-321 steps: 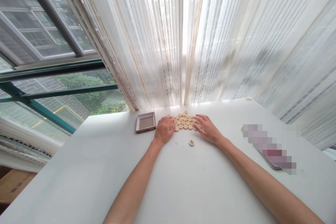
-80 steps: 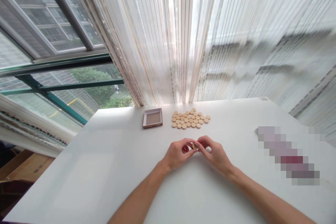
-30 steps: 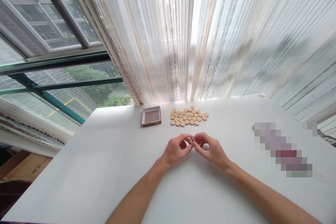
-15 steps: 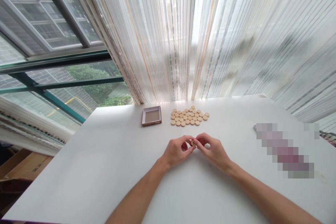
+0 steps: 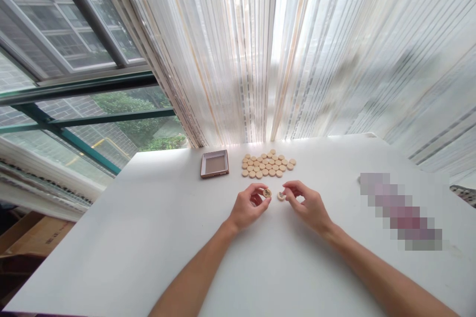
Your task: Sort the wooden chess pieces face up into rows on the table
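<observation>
My left hand (image 5: pixel 250 207) pinches a round wooden Chinese chess piece (image 5: pixel 267 192) between thumb and fingers, its face with a dark character turned up towards me. Just to the right, a second chess piece (image 5: pixel 280 196), also marked, is at the fingertips of my right hand (image 5: pixel 305 206), gripped at its right edge. A small gap separates the two pieces. Beyond both hands lies a cluster of several more round wooden pieces (image 5: pixel 265 167), their upper faces plain as far as I can see.
An open shallow box (image 5: pixel 214 164) with a brown rim stands left of the cluster on the white table (image 5: pixel 130 237). A pixelated object (image 5: pixel 403 213) lies at the right. Behind the table hang striped sheer curtains (image 5: pixel 238 84), with a window at the left and a cardboard box (image 5: pixel 40 235) low beside the table.
My hands, previously together at one spot, have drawn apart and slightly away from me. Two separate chess pieces now show, one at each hand, with their marked faces visible.
</observation>
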Available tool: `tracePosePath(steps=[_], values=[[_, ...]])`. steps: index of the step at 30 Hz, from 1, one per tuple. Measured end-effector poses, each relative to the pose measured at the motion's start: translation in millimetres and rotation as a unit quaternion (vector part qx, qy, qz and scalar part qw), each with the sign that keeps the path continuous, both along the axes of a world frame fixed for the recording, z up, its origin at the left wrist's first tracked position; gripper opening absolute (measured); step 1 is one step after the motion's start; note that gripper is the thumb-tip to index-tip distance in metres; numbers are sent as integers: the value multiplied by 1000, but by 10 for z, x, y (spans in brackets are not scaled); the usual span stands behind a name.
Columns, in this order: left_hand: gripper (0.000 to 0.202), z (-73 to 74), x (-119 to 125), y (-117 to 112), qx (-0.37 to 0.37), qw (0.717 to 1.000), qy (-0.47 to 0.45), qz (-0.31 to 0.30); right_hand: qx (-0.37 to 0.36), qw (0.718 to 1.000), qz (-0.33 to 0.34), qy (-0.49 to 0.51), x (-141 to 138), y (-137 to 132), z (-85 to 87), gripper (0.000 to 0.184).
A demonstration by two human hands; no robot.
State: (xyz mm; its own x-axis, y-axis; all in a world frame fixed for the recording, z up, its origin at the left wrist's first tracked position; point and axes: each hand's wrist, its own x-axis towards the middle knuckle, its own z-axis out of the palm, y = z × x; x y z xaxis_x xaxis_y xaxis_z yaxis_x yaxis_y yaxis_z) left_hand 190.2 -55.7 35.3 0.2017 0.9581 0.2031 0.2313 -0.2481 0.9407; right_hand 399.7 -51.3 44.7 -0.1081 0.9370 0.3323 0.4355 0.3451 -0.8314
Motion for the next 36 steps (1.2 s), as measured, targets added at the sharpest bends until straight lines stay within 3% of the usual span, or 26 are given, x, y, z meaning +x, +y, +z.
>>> tracePosePath(steps=[5,13,23,36], values=[[34,-1,-1,21,-52,997,-51,-20,8,1000,-19,8,50,45,1,16],[34,65,53,-48,-70,993,-61,-77,53,991,123,-9,-56,-75,26,10],[30,94,103,-149,-27,996,12,-90,15,996,83,-4,-64,-87,-15,18],[32,67,82,-91,-44,996,-15,-78,27,995,93,-11,-68,-98,61,19]])
